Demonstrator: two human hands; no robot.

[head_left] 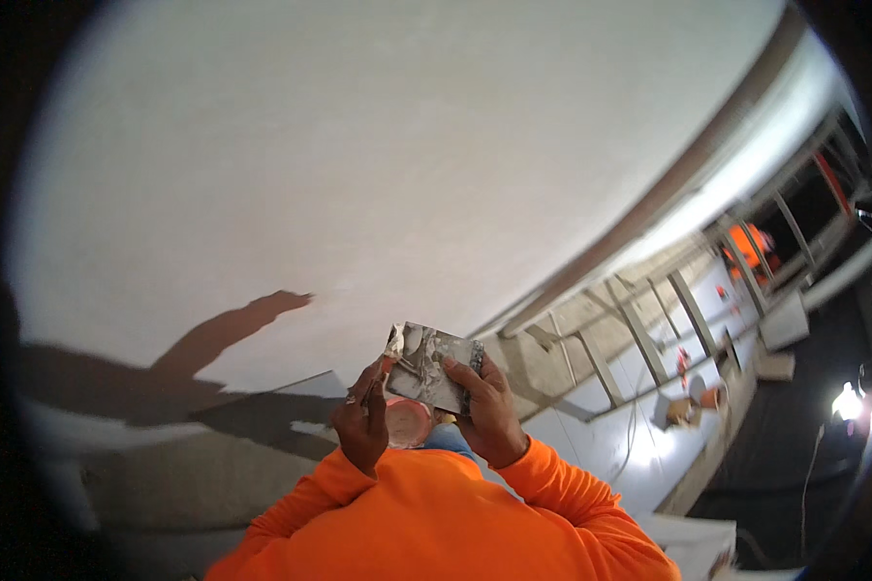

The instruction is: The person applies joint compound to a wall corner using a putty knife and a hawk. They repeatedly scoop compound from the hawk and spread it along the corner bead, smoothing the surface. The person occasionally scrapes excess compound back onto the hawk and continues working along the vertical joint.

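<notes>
In front of my chest, my right hand (496, 412) grips a flat square grey metal plate (424, 385) by its right edge, thumb on top. Wet-looking pale paste is smeared over the plate's face. My left hand (360, 426) is closed around a small putty knife (388, 366) with a reddish handle. Whitish paste clings to its upper end, which meets the plate's left edge. The knife's blade is mostly hidden. Below the plate, between my hands, a pinkish round bucket (409, 423) shows in part.
A large pale smooth wall (358, 174) fills the view ahead, with my shadow on it. To the right lies or leans a long ladder (644, 334). Beyond it is a person in orange (749, 250). Bright lamps (860, 407) and a tan container (683, 412) stand at right.
</notes>
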